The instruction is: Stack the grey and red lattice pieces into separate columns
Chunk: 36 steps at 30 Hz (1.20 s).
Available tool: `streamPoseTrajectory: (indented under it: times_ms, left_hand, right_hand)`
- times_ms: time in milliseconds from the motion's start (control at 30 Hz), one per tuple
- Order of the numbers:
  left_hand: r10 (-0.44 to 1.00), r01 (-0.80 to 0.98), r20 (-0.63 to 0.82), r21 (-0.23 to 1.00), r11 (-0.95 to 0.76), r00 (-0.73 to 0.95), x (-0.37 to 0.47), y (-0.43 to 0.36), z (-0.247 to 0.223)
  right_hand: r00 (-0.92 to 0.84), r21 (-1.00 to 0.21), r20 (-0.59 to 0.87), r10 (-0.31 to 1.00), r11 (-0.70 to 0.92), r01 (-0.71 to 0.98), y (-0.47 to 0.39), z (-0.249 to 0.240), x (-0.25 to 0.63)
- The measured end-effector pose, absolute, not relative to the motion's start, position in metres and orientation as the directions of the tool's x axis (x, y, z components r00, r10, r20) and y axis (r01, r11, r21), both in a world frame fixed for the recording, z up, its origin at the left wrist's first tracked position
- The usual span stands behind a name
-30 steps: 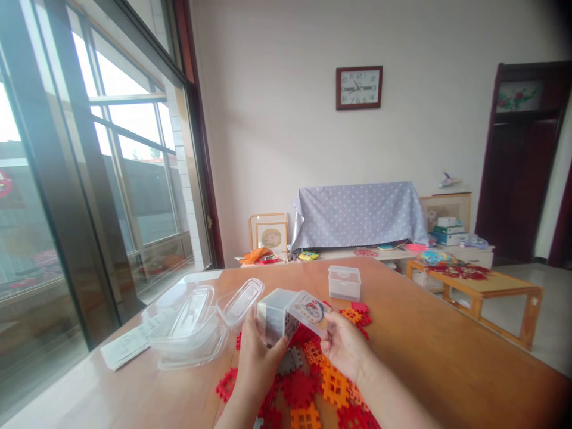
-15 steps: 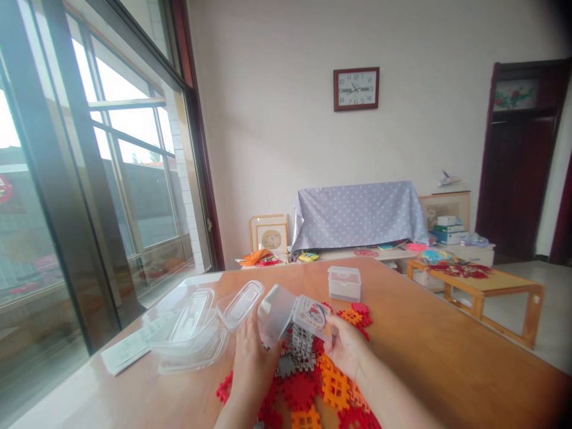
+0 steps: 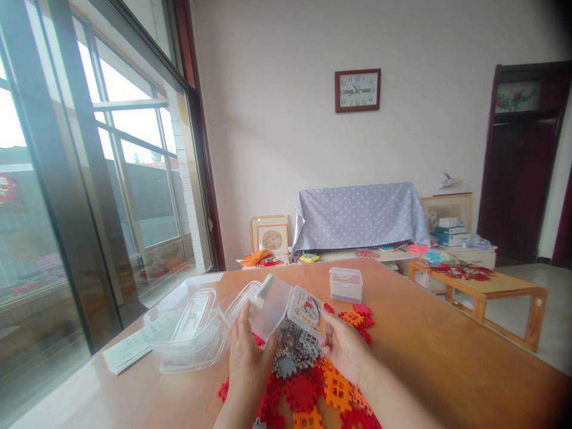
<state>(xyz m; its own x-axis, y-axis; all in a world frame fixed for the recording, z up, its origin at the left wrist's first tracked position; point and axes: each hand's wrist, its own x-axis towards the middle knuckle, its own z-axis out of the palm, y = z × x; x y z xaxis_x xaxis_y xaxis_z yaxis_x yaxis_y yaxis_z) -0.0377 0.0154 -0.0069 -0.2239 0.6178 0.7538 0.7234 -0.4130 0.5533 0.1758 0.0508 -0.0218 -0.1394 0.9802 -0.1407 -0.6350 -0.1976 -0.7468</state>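
Note:
Both hands hold a small translucent plastic box [image 3: 270, 310], its hinged lid swung open, over the pieces on the table. The fingers and thumb of my left hand [image 3: 250, 351] are curved around the box's left half. Between the fingertips and thumb of my right hand [image 3: 346, 345] is the right edge of the half bearing a printed label [image 3: 306, 310]. Below lie grey interlocking plastic pieces [image 3: 286, 364], red ones [image 3: 301, 392] and orange ones [image 3: 336, 387]. Part of the pile is hidden behind the box and my hands.
Left of my hands are transparent plastic containers [image 3: 190, 339] and a paper pad [image 3: 129, 351]. Another small plastic box [image 3: 345, 286] stands farther back on the wooden table [image 3: 429, 357]. A low wooden bench [image 3: 504, 283] is at the right, and a window [image 3: 143, 190] at the left.
The open box has tilted and shifted slightly left and up, with its labelled half turned more upright. More of the grey pieces show beneath it. Both hands keep their hold.

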Motion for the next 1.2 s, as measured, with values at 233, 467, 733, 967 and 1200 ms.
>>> streamPoseTrajectory:
  times_ms: [233,467,733,967,1200]
  left_hand:
    - [0.613,0.7,0.739,0.594,-0.397,-0.279,-0.04,0.019,-0.009]
    - [0.596,0.715,0.751,0.579,-0.392,-0.283,-0.042,0.023,-0.014]
    - [0.707,0.366,0.542,0.837,-0.406,-0.454,-0.041,0.029,-0.015]
    - [0.892,-0.193,0.199,0.935,-0.297,-0.405,-0.043,0.026,-0.006]
    - [0.982,-0.38,0.08,0.914,-0.139,-0.169,-0.037,0.015,-0.003]
  right_hand:
    - [-0.181,-0.797,-0.056,0.982,-0.153,-0.585,0.045,-0.02,0.173]
    - [-0.199,-0.805,-0.062,0.978,-0.167,-0.569,0.044,-0.021,0.171]
    - [-0.238,-0.809,-0.027,0.971,-0.161,-0.565,0.033,-0.011,0.171]
    - [-0.183,-0.828,-0.041,0.982,-0.136,-0.545,0.031,-0.006,0.17]
    - [0.069,-0.919,0.107,0.992,0.126,-0.373,0.039,-0.009,0.175]
